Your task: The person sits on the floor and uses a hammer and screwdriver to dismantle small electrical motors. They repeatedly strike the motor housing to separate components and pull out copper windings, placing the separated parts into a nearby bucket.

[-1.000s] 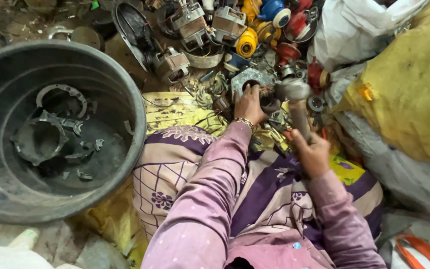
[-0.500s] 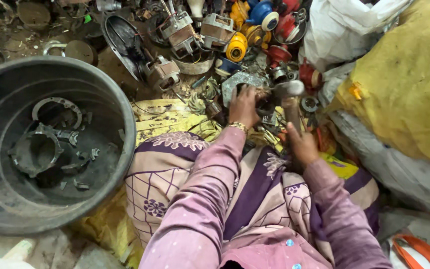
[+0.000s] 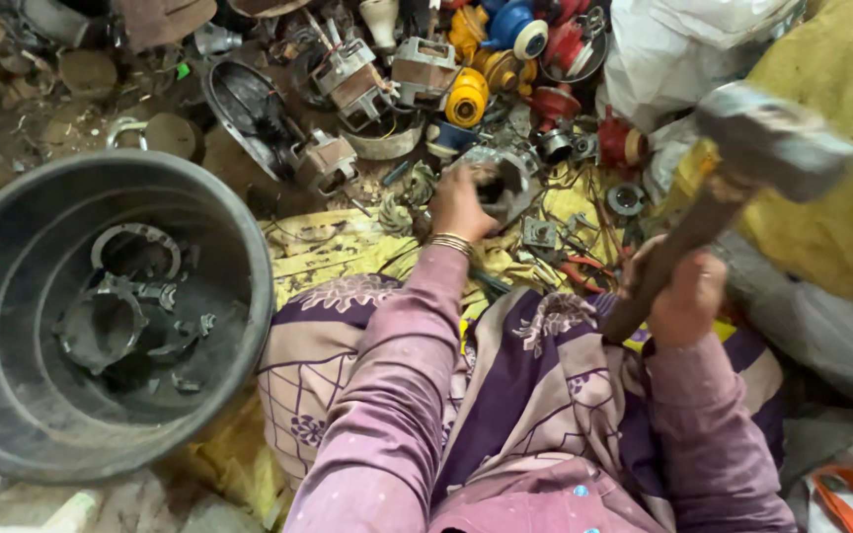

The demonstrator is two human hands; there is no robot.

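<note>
Right now my right hand (image 3: pixel 681 296) is wrapped tight round the wooden handle of a hammer (image 3: pixel 733 173), whose blunt steel head is raised high and to the right of the grey metal housing (image 3: pixel 502 185). My left hand (image 3: pixel 460 202) presses down on that housing's near-left edge, fingers curled on it to pin it against the ground. To strike well, I judge I should keep those fingers off the top face and bring the head down square, not glancing. The housing looks cast, dull and rounded with a central bore. Beyond it lie yellow, red and blue motor parts (image 3: pixel 505 49), glossy and chipped. Well left of it sits a big black tub (image 3: pixel 239 257), scuffed plastic, holding dark ring-shaped castings.
</note>
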